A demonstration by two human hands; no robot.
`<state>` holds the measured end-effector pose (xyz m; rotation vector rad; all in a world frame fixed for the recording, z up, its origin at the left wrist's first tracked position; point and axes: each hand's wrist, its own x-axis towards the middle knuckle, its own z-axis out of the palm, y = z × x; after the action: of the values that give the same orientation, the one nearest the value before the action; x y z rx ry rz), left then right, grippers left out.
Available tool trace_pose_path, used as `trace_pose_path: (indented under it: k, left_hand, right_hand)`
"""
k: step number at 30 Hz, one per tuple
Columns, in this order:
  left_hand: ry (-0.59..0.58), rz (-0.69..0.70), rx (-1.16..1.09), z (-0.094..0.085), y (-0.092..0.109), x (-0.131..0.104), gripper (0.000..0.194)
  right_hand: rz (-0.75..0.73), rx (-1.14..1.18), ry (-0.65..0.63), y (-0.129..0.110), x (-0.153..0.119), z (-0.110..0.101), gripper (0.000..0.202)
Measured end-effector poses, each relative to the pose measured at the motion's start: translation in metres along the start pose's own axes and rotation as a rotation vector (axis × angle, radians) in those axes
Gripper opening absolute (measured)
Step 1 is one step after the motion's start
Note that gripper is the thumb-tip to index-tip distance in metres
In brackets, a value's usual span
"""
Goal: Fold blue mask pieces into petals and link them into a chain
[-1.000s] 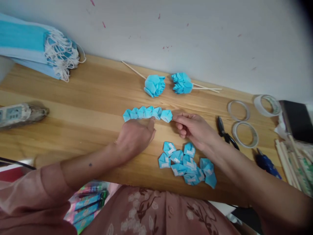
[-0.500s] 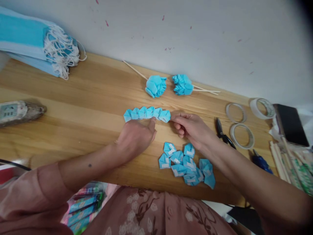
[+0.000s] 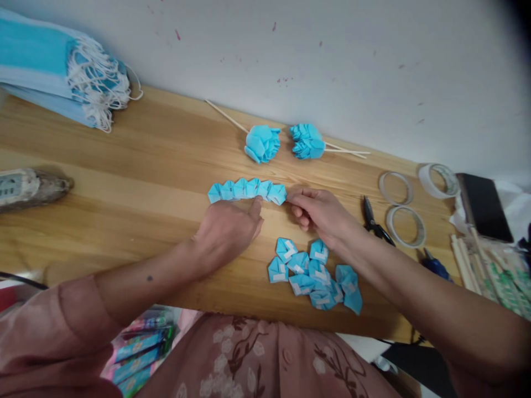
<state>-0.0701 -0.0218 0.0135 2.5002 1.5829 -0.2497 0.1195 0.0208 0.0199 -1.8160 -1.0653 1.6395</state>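
A row of overlapping folded blue paper petals (image 3: 246, 189) lies on the wooden table in front of me. My left hand (image 3: 228, 225) is mostly closed at its lower edge, an outstretched finger pressing on the row right of its middle. At the row's right end, the thumb and forefinger of my right hand (image 3: 315, 213) are pinched on the last petal; its other fingers curl under. Below my right hand lies a group of loose folded petals (image 3: 302, 284), several with white tape strips on them.
Blue paper flowers (image 3: 262, 143) on thin sticks lie near the wall. To the right are tape rolls (image 3: 406, 226), black-handled scissors (image 3: 373, 221), a dark phone (image 3: 485, 207) and bundled sticks (image 3: 468, 265). A stack of blue-and-white sheets with white cords (image 3: 37, 55) sits back left.
The whole view has shifted slightly. Both hands stay at the same places on the row of petals, which looks unchanged.
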Motion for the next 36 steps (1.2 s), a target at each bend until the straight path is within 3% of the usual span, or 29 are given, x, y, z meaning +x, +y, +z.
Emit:
trace_pose_path:
  k: [6,12,25,36]
  left_hand:
    - [0.070,0.049,0.023,0.000,-0.002,-0.005,0.046]
    - [0.037,0.122,0.056,0.004,-0.003,0.001,0.050]
    - [0.047,0.078,0.044,0.011,-0.001,0.006,0.050]
    - [0.000,0.070,0.025,0.004,-0.001,0.007,0.049]
  right_hand:
    - [0.009,0.008,0.005,-0.003,-0.002,0.003,0.022]
    - [0.000,-0.009,0.008,-0.005,-0.003,0.004,0.029]
    - [-0.005,-0.035,-0.011,-0.005,-0.003,0.005,0.032]
    - [-0.017,-0.056,-0.018,-0.005,-0.002,0.004,0.033]
